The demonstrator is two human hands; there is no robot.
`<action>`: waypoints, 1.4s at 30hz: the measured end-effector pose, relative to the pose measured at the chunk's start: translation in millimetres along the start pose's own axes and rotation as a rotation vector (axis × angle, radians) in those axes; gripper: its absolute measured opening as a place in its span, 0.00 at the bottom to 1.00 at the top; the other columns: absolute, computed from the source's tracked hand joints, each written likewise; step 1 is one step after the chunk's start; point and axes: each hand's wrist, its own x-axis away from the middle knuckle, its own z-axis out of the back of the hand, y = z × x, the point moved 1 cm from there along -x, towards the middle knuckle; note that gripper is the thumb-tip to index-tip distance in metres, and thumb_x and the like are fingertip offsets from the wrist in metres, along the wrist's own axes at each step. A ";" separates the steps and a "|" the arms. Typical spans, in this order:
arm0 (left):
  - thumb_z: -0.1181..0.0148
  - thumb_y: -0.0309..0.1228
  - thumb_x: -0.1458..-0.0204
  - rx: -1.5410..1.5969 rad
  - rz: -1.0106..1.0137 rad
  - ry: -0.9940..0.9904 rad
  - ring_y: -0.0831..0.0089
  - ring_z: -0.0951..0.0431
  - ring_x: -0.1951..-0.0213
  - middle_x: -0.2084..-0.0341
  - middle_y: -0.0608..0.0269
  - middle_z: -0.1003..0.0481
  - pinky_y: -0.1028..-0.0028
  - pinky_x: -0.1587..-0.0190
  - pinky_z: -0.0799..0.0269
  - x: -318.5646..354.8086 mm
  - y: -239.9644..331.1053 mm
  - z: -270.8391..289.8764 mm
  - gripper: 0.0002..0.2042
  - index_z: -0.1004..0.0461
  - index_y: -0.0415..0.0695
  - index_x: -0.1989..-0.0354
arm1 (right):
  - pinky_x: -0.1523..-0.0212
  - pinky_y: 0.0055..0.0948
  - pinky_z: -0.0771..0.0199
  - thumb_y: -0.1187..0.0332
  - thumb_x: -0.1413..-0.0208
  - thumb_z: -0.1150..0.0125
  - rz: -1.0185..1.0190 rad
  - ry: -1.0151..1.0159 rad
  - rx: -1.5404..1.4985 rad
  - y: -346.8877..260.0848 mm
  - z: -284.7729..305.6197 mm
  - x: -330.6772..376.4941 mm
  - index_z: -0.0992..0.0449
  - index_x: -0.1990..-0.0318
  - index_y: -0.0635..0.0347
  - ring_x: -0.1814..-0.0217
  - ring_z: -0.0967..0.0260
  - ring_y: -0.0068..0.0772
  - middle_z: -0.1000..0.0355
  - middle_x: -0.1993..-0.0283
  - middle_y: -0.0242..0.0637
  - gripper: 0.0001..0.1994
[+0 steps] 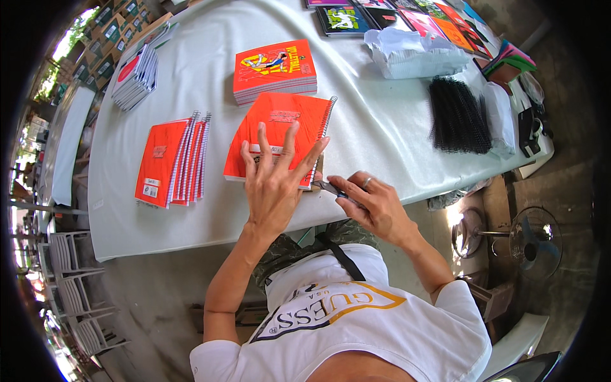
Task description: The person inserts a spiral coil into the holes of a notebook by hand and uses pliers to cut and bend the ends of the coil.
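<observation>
pliers, small and dark, sit closed in the right hand, whose fingers are curled fully round the handles so only the tip shows; that tip meets the lower end of the wire coil at the near corner of the orange notebook. just left of the tool, the left hand lies on the cover with its fingers spread wide and flat, pinching nothing, only pressing the book down onto the white table. doing this well seems to ask for steady downward weight from that flat palm so the book cannot slide while the tool bites, and for keeping the tip square to the wire's cut end rather than across several loops. whether the tip has the wire clamped is too small to tell. further left of the pressing hand lies a fanned stack of bound notebooks; beyond the held book sits an unbound pile with a picture cover, and off to the right a bundle of black coils.
</observation>
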 end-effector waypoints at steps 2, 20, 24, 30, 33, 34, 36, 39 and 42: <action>0.38 0.36 0.49 0.015 -0.003 0.020 0.36 0.37 0.38 0.35 0.63 0.34 0.35 0.42 0.45 4.0 -2.7 1.8 0.30 0.35 0.75 0.35 | 0.65 0.28 0.32 0.60 0.36 0.44 -0.383 -0.384 -0.568 3.2 5.7 -6.9 0.23 0.47 0.58 0.66 0.31 0.30 0.27 0.65 0.42 0.16; 0.41 0.47 0.45 0.757 0.508 0.488 0.67 0.31 0.39 0.41 0.59 0.29 0.66 0.35 0.37 45.0 -238.1 117.2 0.31 0.32 0.38 0.38 | 0.35 0.46 0.40 0.61 0.52 0.26 0.110 0.356 0.253 125.0 27.0 -141.1 0.34 0.35 0.50 0.33 0.42 0.49 0.34 0.40 0.47 0.35; 0.42 0.57 0.50 1.313 0.472 0.570 0.61 0.35 0.36 0.34 0.60 0.38 0.55 0.34 0.39 41.9 -230.8 101.7 0.42 0.43 0.44 0.31 | 0.31 0.46 0.45 0.64 0.53 0.25 0.107 0.113 -0.643 -3.8 -27.3 -197.2 0.46 0.30 0.57 0.28 0.46 0.44 0.38 0.34 0.45 0.44; 0.51 0.62 0.46 1.582 0.724 0.309 0.55 0.38 0.34 0.34 0.57 0.39 0.44 0.37 0.38 43.9 -221.9 75.5 0.42 0.49 0.48 0.29 | 0.47 0.28 0.29 0.74 0.47 0.31 0.203 -0.026 -0.761 -57.8 -54.4 -216.0 0.30 0.40 0.62 0.42 0.29 0.31 0.26 0.46 0.39 0.26; 0.53 0.59 0.41 1.872 0.801 0.029 0.56 0.35 0.36 0.36 0.50 0.37 0.56 0.39 0.32 66.9 -248.0 85.3 0.41 0.50 0.35 0.32 | 0.53 0.28 0.22 0.83 0.56 0.37 0.574 0.205 -0.265 -86.9 -64.7 -209.7 0.24 0.47 0.63 0.52 0.24 0.35 0.24 0.49 0.38 0.24; 0.52 0.58 0.40 1.916 0.804 -0.017 0.57 0.34 0.37 0.37 0.48 0.37 0.60 0.39 0.31 70.9 -250.1 94.9 0.41 0.50 0.33 0.32 | 0.52 0.30 0.21 0.83 0.59 0.38 0.804 0.285 -0.185 -92.6 -70.6 -209.9 0.24 0.48 0.63 0.52 0.24 0.37 0.24 0.49 0.38 0.25; 0.40 0.42 0.42 1.062 0.901 -0.026 0.63 0.30 0.40 0.38 0.49 0.35 0.66 0.38 0.32 101.7 -302.1 102.2 0.36 0.48 0.33 0.32 | 0.48 0.37 0.21 0.78 0.62 0.39 1.065 0.376 0.085 -112.3 -87.3 -210.8 0.23 0.51 0.59 0.48 0.25 0.40 0.25 0.48 0.40 0.24; 0.34 0.30 0.48 1.456 1.010 0.089 0.66 0.31 0.39 0.37 0.50 0.37 0.67 0.37 0.34 54.6 -289.4 140.3 0.38 0.48 0.34 0.31 | 0.42 0.40 0.24 0.73 0.55 0.40 1.196 0.488 0.430 -128.4 -109.7 -205.6 0.23 0.50 0.54 0.43 0.27 0.38 0.26 0.44 0.39 0.21; 0.30 0.25 0.55 1.392 0.750 -0.187 0.66 0.34 0.36 0.34 0.51 0.40 0.66 0.34 0.39 27.6 -298.8 157.4 0.45 0.51 0.36 0.29 | 0.38 0.42 0.28 0.67 0.52 0.41 1.212 0.371 0.561 -136.4 -127.1 -212.0 0.23 0.49 0.52 0.38 0.31 0.38 0.27 0.42 0.38 0.19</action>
